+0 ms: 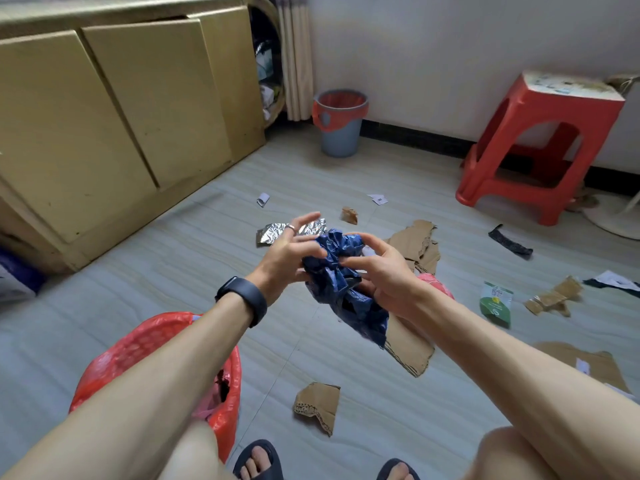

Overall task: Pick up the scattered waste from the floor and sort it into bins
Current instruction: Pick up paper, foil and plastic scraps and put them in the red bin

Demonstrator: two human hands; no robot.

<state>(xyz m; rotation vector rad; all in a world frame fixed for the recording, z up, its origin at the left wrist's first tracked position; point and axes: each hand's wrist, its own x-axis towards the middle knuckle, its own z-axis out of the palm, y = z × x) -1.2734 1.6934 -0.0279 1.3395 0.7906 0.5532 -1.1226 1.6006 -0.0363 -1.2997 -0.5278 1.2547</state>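
Crumpled blue plastic bag [341, 271], held in the air above the floor [270, 344], between both hands and in front of the knees. Left hand [291, 252] pinching its upper part with the thumb and the lower fingers, two other fingers stretched out free; right hand [384, 271] curled round the middle from the other side, the loose tail hanging down below. Probably being squeezed into a smaller ball before sorting. Better to fold the tail in as well, to avoid springing open or catching on a rim, and to keep one hand gripping until well above the proper bin. Nearest: a bin with a red bag [145, 344], just under the left forearm, some waste already inside. Farther off, by the wall: a grey bin [341, 140] with a red liner. Not possible to tell which of the two is meant for plastic. Left on the floor around: pieces of cardboard [317, 405], a sheet of foil [273, 233] behind the left hand, a green packet [495, 303] to the right, small paper scraps. At the far right, a red stool [540, 147].
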